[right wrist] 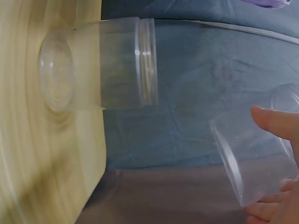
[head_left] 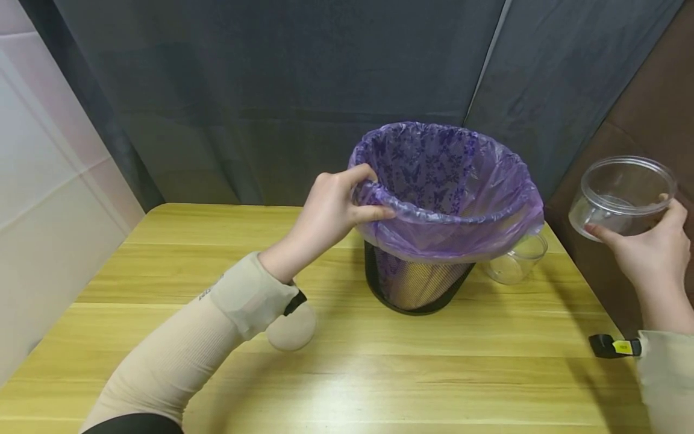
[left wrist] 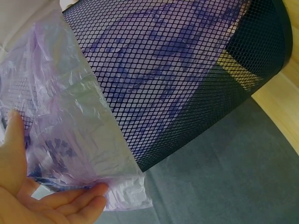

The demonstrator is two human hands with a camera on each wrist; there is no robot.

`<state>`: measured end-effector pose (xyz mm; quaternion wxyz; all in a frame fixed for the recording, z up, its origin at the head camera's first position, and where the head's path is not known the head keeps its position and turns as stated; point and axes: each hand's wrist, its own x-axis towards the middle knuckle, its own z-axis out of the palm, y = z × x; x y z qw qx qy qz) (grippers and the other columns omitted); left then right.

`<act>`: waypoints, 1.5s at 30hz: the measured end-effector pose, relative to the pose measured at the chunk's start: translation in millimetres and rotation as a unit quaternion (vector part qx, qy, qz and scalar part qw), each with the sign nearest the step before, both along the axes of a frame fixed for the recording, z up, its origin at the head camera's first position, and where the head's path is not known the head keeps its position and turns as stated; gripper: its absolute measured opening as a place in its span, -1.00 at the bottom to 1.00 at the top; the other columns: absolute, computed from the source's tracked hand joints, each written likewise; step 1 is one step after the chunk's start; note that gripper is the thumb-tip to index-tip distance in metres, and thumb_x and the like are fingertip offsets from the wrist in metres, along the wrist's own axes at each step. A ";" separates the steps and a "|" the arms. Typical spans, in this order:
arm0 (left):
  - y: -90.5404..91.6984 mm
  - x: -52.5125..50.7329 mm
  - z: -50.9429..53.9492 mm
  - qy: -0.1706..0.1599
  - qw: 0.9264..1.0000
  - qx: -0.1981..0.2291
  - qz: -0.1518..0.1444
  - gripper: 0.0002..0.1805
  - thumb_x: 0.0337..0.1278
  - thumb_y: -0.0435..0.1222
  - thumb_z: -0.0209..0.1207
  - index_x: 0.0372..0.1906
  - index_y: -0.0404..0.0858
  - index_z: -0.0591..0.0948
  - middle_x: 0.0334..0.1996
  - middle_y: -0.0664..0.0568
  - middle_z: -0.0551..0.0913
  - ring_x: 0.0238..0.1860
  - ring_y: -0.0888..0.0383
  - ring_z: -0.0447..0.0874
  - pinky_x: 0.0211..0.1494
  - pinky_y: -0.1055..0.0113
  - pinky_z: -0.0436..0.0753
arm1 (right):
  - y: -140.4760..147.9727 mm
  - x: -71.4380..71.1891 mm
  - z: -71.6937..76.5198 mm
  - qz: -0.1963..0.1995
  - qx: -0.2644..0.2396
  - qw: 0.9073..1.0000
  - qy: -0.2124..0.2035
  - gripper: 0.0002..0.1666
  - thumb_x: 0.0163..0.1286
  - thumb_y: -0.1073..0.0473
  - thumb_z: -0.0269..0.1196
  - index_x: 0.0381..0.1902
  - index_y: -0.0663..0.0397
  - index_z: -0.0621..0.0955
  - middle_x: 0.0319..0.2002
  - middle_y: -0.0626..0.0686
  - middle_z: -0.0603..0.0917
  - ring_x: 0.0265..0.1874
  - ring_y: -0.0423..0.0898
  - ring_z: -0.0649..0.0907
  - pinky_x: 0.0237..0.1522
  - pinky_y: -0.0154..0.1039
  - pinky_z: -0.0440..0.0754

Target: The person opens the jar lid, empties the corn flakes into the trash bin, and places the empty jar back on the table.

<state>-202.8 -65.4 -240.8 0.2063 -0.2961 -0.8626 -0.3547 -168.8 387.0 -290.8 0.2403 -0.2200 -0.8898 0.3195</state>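
My left hand (head_left: pixel 338 202) grips the near-left rim of a black mesh wastebasket (head_left: pixel 412 289), pinching the purple plastic bag (head_left: pixel 450 235) folded over it. In the left wrist view, the thumb and fingers lie on opposite sides of the bag's edge. Off to the right, past the table's side, my right hand (head_left: pixel 656 253) holds a clear plastic jar (head_left: pixel 588 220) in the air, its mouth facing up and no lid on it. The right wrist view has the thumb and fingers around this jar (right wrist: pixel 247 158). A second clear jar (head_left: pixel 509 268) stands on the table, partly hidden behind the bag.
A pale round disc (head_left: pixel 293 328) lies on the wooden table (head_left: pixel 406 386) beneath my left wrist. Dark grey curtain (head_left: pixel 271 102) hangs behind the table. A white cloth (head_left: pixel 43 181) is at the left and a brown surface (head_left: pixel 650 108) at the right.
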 end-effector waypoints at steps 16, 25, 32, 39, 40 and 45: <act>-0.2 -0.4 -0.7 -0.004 1.000 0.000 -0.002 -0.58 -0.18 -0.04 0.46 -0.26 -0.17 0.57 -0.70 0.12 0.10 -0.64 0.21 0.08 -0.54 0.30 0.18 | -2.3 4.3 -30.4 -0.004 -0.052 0.998 -0.032 0.29 0.10 -0.21 0.38 0.49 0.11 -0.14 0.44 0.28 0.05 0.37 0.31 0.09 0.30 0.20 0.06; -0.3 -0.3 -0.8 -0.006 1.000 -0.003 -0.001 -0.58 -0.17 -0.04 0.45 -0.26 -0.16 0.57 -0.69 0.12 0.12 -0.63 0.21 0.10 -0.53 0.30 0.19 | -1.3 7.0 -48.6 -0.003 -0.056 0.997 -0.044 0.29 0.13 -0.23 0.35 0.50 0.10 -0.17 0.43 0.29 0.04 0.36 0.34 0.10 0.27 0.24 0.09; -0.2 0.0 -1.0 -0.006 1.000 -0.004 0.001 -0.57 -0.18 -0.03 0.46 -0.25 -0.16 0.57 -0.69 0.12 0.12 -0.63 0.21 0.09 -0.53 0.30 0.19 | -0.8 7.6 -60.4 -0.010 -0.063 0.997 -0.051 0.30 0.11 -0.23 0.36 0.49 0.14 -0.16 0.41 0.35 0.07 0.35 0.36 0.12 0.26 0.25 0.11; 0.0 0.5 -0.7 0.001 1.000 0.001 -0.001 -0.57 -0.19 -0.04 0.46 -0.25 -0.17 0.58 -0.70 0.13 0.10 -0.64 0.21 0.07 -0.54 0.30 0.18 | 1.1 7.7 -69.2 -0.017 -0.087 0.994 -0.062 0.31 0.08 -0.23 0.38 0.47 0.19 -0.13 0.39 0.38 0.10 0.34 0.35 0.13 0.27 0.22 0.10; -0.1 0.5 -0.7 0.002 1.000 0.001 -0.001 -0.57 -0.19 -0.04 0.46 -0.26 -0.17 0.58 -0.70 0.13 0.10 -0.64 0.21 0.08 -0.54 0.30 0.18 | 1.4 8.0 -70.6 -0.016 -0.091 0.994 -0.062 0.31 0.08 -0.23 0.38 0.47 0.20 -0.13 0.39 0.38 0.10 0.34 0.35 0.13 0.27 0.21 0.10; -0.6 0.1 -1.4 0.006 1.000 0.000 -0.001 -0.58 -0.19 -0.04 0.46 -0.26 -0.17 0.58 -0.70 0.13 0.10 -0.64 0.21 0.07 -0.54 0.30 0.18 | 2.0 8.3 -78.4 -0.014 -0.102 0.992 -0.069 0.32 0.08 -0.25 0.38 0.45 0.24 -0.13 0.37 0.44 0.09 0.33 0.37 0.13 0.27 0.21 0.09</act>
